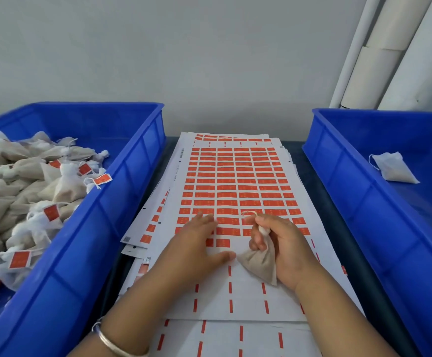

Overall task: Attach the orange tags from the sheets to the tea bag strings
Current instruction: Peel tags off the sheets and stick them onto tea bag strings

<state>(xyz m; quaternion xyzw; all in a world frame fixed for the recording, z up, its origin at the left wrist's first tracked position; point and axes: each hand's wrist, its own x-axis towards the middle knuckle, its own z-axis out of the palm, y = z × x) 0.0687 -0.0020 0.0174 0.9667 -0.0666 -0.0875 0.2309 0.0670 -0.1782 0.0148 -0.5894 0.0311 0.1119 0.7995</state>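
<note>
The right hand [284,247] is gripping an untagged tea bag [260,262] over the tag sheet [235,181], while the open left hand [197,243] is pressing the sheet flat. Many tagged bags are filling the left bin [122,191]; one untagged bag [392,167] is waiting in the right bin [343,161].

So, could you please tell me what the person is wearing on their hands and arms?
Both forearms are bare, with no sleeves in view. The left hand and right hand have no gloves, and no rings can be made out. The only item worn is a thin silver-coloured metal bangle around the left wrist.
</note>
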